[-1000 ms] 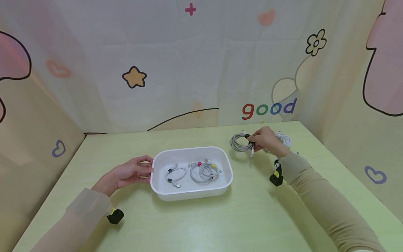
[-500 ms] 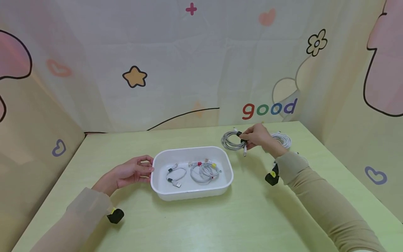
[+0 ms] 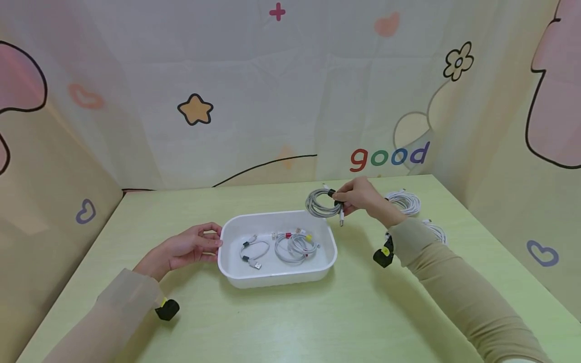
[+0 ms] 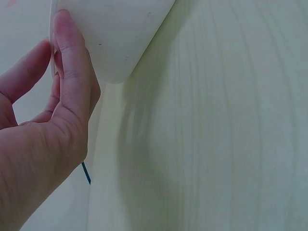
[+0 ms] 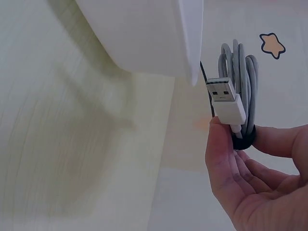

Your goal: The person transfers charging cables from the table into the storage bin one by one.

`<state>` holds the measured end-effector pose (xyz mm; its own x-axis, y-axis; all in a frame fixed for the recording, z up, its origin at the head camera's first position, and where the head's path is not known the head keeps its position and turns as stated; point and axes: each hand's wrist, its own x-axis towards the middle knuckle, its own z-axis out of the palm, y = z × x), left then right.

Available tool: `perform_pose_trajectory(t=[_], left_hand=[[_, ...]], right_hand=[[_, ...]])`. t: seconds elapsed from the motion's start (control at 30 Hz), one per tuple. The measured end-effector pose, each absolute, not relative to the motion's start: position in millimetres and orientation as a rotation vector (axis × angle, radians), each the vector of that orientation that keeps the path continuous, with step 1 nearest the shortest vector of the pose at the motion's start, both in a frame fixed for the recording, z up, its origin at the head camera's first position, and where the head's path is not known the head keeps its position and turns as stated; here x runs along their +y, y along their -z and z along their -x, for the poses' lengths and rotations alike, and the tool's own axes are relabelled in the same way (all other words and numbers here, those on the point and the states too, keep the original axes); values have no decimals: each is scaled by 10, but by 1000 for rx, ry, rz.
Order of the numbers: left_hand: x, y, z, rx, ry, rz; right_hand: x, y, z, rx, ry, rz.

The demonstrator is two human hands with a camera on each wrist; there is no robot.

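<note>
My right hand [image 3: 358,196] pinches a coiled grey USB cable [image 3: 313,204] by its black tie, above the right back corner of a white plastic bin [image 3: 272,277]. In the right wrist view, the white USB plug [image 5: 228,108] of this cable points up beside the loops, next to the bin's rim. My left hand [image 3: 195,245] holds the bin's left end, thumb at the rim and fingers along the outer wall [image 4: 115,38]. Inside the bin lie a small coiled cable [image 3: 254,250] with black ties and thin white coiled cables [image 3: 295,249] with red and yellow tags.
On the right side of the pale wooden table [image 3: 281,322] lie a white coiled cable [image 3: 406,202] and another white coil [image 3: 437,232], partly behind the right sleeve. A printed cloth [image 3: 254,101] hangs behind the table and along both sides.
My right hand has carried the grey coiled cable leftward to the bin's back right corner, uncovering the white coils on the right. My left hand and the bin have stayed put.
</note>
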<state>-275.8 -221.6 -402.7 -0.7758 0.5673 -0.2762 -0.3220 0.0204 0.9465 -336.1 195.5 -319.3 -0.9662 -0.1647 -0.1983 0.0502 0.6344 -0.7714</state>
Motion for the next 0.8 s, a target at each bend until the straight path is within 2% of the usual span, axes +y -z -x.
perform_pose_trajectory(t=[0.8], left_hand=[[-2221, 4037, 2776, 1673, -1828, -205]], right_hand=[[1289, 3151, 3247, 2525, 1253, 249]])
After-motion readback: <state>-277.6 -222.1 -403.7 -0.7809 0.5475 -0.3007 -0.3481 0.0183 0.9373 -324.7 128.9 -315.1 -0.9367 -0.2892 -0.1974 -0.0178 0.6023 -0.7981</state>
